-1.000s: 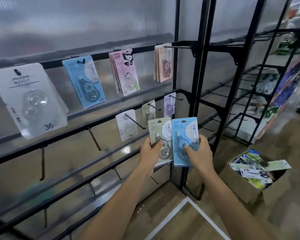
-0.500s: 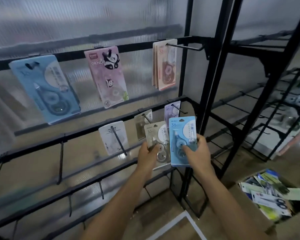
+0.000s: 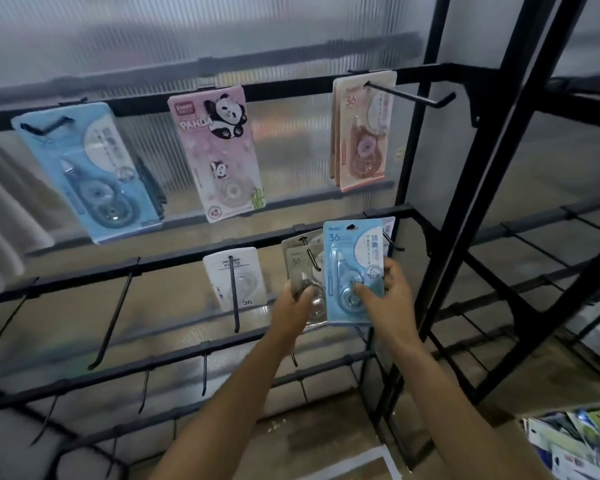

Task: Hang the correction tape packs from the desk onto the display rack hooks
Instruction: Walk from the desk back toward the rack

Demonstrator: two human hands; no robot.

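Blue pack [image 3: 354,271] pinched in right grip [image 3: 387,299]

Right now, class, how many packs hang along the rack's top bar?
3 spots: a blue pack at left, a pink panda pack in the middle, and a peach pack at right, which has more packs stacked behind it.

The blue pack [image 3: 354,271] is held higher in the frame by the right hand [image 3: 383,299], and is now overlapping the grey pack [image 3: 303,268] more.
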